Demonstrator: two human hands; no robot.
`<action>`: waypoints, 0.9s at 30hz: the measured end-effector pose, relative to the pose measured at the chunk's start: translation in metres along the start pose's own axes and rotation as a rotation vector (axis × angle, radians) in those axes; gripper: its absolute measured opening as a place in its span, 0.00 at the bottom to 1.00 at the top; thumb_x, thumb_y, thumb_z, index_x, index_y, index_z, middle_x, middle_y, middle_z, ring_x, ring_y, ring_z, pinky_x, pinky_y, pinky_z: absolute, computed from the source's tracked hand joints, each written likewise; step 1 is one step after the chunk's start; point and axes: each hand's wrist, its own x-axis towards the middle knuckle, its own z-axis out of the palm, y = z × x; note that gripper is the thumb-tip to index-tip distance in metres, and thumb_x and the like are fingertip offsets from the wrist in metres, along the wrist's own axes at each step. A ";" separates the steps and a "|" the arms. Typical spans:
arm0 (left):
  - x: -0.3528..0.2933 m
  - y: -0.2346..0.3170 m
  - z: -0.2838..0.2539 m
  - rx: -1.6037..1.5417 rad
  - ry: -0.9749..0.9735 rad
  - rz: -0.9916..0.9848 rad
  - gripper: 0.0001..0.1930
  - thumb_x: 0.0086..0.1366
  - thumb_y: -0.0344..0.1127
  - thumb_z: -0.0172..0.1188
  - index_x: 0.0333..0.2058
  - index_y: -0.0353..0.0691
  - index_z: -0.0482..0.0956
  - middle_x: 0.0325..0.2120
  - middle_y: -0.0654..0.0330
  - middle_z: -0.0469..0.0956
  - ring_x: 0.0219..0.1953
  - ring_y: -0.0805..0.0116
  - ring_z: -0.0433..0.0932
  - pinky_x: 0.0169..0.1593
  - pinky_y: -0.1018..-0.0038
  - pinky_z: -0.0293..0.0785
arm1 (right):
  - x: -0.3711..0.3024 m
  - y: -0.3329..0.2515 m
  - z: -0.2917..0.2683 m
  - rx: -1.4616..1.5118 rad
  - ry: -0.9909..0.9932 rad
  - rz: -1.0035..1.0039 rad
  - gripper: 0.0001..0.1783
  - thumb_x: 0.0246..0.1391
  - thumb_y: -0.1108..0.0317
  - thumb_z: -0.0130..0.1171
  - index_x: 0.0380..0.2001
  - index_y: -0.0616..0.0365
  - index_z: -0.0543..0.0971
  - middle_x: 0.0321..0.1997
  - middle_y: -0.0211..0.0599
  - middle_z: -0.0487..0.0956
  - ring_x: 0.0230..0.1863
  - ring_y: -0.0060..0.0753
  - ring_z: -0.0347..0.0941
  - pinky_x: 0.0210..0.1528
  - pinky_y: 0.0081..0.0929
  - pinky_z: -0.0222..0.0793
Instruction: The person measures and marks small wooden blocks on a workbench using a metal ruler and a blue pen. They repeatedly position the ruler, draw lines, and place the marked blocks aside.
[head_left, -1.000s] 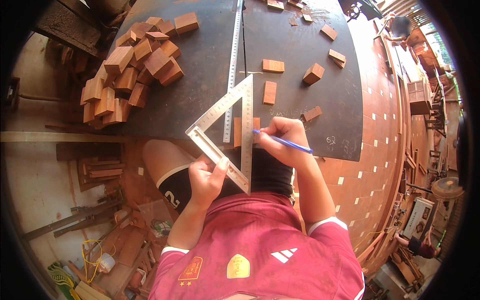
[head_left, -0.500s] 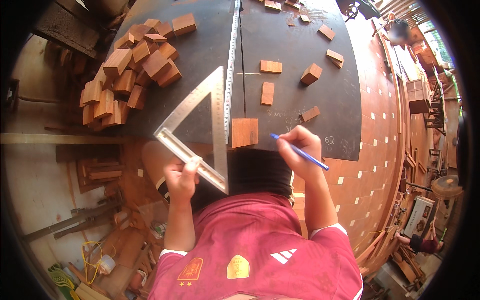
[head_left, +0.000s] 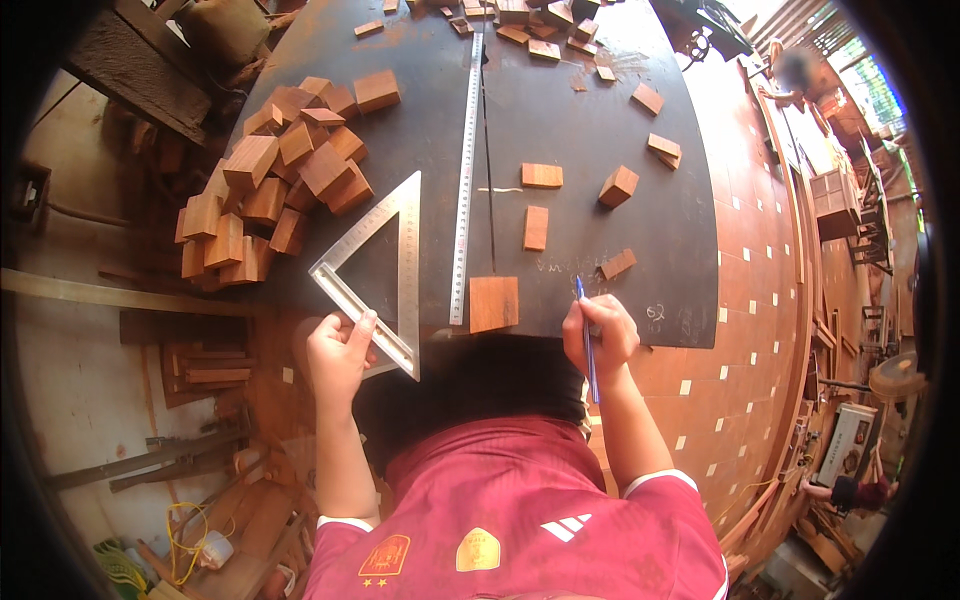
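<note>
My left hand [head_left: 342, 350] grips the thick edge of a silver triangular set square [head_left: 409, 270], which is held up over the near left part of the dark table [head_left: 430, 120]. In my right hand [head_left: 604, 330] is a blue pen [head_left: 590, 350], its tip pointing away from me, near the table's front edge. Between the two hands a squarish wooden block [head_left: 494, 303] lies at that edge. A long steel ruler [head_left: 467, 180] runs away from me just left of the block, beside a dark slot in the tabletop.
A heap of wooden blocks [head_left: 265, 200] covers the table's left side. Loose blocks [head_left: 541, 176] lie to the right of the slot, and several small offcuts [head_left: 543, 50] at the far end. At the upper right, another person [head_left: 797, 75] is near the wall.
The set square has moved left, away from the ruler, with my left hand. My right hand has turned the pen from slanting sideways to nearly upright in the picture. The view has shifted.
</note>
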 end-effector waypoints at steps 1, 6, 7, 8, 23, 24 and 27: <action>-0.003 0.000 0.002 0.191 0.106 0.083 0.17 0.67 0.44 0.73 0.36 0.33 0.82 0.22 0.60 0.83 0.19 0.74 0.77 0.24 0.78 0.69 | -0.001 -0.001 0.000 0.000 -0.006 -0.010 0.14 0.49 0.88 0.66 0.38 0.63 0.77 0.22 0.38 0.77 0.19 0.35 0.74 0.24 0.29 0.71; -0.017 0.026 0.011 0.666 0.438 0.395 0.21 0.60 0.47 0.79 0.38 0.36 0.81 0.25 0.60 0.81 0.23 0.70 0.76 0.29 0.73 0.71 | -0.006 -0.003 0.000 -0.018 -0.021 -0.023 0.15 0.50 0.87 0.66 0.39 0.62 0.77 0.23 0.39 0.78 0.21 0.37 0.76 0.27 0.30 0.76; -0.018 0.035 0.012 0.726 0.457 0.458 0.22 0.59 0.47 0.80 0.38 0.37 0.82 0.27 0.60 0.81 0.26 0.69 0.77 0.30 0.73 0.72 | -0.007 -0.003 0.000 -0.027 -0.022 -0.013 0.15 0.50 0.87 0.66 0.39 0.62 0.77 0.23 0.39 0.78 0.21 0.37 0.77 0.27 0.31 0.76; -0.017 0.042 0.013 0.726 0.354 0.628 0.23 0.53 0.44 0.82 0.40 0.39 0.82 0.35 0.58 0.82 0.36 0.62 0.80 0.38 0.70 0.75 | -0.009 -0.002 0.000 -0.030 -0.021 -0.020 0.14 0.50 0.86 0.66 0.39 0.62 0.76 0.23 0.39 0.78 0.21 0.38 0.77 0.27 0.31 0.77; 0.016 0.064 0.064 0.731 -0.496 0.815 0.35 0.48 0.43 0.79 0.55 0.38 0.79 0.60 0.56 0.75 0.64 0.53 0.69 0.66 0.56 0.61 | -0.005 -0.002 0.005 -0.059 -0.055 -0.105 0.15 0.49 0.87 0.65 0.39 0.63 0.76 0.21 0.37 0.75 0.19 0.37 0.75 0.24 0.31 0.74; 0.016 0.066 0.065 0.692 -0.510 0.808 0.34 0.45 0.45 0.79 0.51 0.39 0.79 0.58 0.57 0.77 0.63 0.54 0.70 0.65 0.56 0.61 | -0.006 -0.002 0.003 -0.061 -0.057 -0.105 0.15 0.48 0.87 0.65 0.39 0.63 0.76 0.21 0.37 0.75 0.19 0.37 0.74 0.24 0.31 0.74; 0.018 0.066 0.064 0.545 -0.493 0.776 0.31 0.42 0.45 0.77 0.46 0.40 0.79 0.45 0.57 0.80 0.54 0.57 0.76 0.59 0.63 0.67 | -0.008 0.000 0.003 -0.058 -0.055 -0.106 0.16 0.48 0.87 0.66 0.39 0.63 0.77 0.21 0.37 0.75 0.19 0.36 0.74 0.24 0.31 0.73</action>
